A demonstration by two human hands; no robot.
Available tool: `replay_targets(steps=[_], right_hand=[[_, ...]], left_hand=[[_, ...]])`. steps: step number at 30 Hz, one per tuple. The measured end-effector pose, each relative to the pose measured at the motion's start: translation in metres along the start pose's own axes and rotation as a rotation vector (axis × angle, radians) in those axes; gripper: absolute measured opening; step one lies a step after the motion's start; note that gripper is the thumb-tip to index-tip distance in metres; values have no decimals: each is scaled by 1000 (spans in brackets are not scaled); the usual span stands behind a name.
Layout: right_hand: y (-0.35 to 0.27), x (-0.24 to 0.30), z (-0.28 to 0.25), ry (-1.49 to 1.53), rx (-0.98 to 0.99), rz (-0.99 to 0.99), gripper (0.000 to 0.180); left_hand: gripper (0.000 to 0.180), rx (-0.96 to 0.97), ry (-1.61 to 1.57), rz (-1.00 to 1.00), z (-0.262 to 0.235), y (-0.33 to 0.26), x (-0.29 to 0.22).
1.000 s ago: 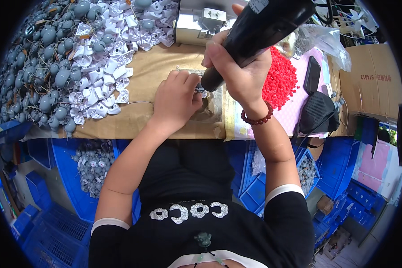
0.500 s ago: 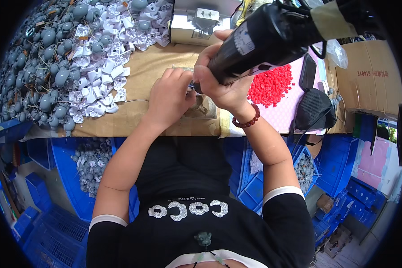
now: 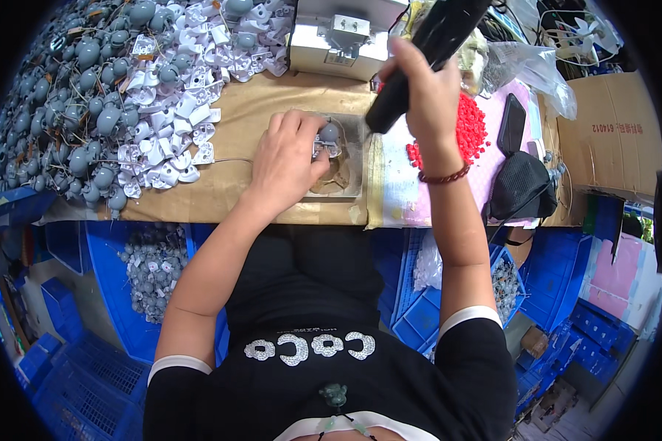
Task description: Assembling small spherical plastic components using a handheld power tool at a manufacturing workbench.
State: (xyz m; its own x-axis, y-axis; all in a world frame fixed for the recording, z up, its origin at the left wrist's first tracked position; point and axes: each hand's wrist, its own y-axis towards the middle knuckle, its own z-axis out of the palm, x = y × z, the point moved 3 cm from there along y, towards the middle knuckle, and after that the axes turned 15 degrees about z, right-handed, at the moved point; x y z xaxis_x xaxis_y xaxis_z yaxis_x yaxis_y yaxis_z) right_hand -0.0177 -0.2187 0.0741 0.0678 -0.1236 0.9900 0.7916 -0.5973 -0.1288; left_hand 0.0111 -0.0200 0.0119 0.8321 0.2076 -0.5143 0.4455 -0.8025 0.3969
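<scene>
Two hands share the work: the left hand [image 3: 290, 158] pinches a small grey part [image 3: 329, 132] on the jig [image 3: 349, 158] at mid-desk, so hold it steady while the right hand [image 3: 423, 92], fingers wrapped tight round the black power screwdriver [image 3: 419, 66], brings the tip down squarely.

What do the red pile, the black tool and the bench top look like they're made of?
Red pile: likely moulded plastic, small bright uniform pieces. Black tool in the right hand: probably plastic casing, matte black with a dull sheen. Bench top: looks like brown cardboard or board, flat and matte.
</scene>
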Motion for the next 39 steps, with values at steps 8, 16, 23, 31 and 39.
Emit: replay_targets(steps=[8, 16, 23, 31, 39], right_hand=[[14, -63, -42, -195, -185, -136, 50], [-51, -68, 14, -621, 111, -436, 14], [-34, -25, 28, -144, 268, -118, 17], [-20, -26, -80, -1244, 247, -257, 15], [-14, -61, -101, -1476, 277, -204, 16]], left_hand=[[38, -94, -27, 125, 6, -12, 0], [37, -103, -56, 134, 6, -12, -3], [35, -255, -522, -101, -8, -14, -10], [45, 576, -411, -44, -203, -81, -24], [36, 248, 390, 28, -146, -93, 18]])
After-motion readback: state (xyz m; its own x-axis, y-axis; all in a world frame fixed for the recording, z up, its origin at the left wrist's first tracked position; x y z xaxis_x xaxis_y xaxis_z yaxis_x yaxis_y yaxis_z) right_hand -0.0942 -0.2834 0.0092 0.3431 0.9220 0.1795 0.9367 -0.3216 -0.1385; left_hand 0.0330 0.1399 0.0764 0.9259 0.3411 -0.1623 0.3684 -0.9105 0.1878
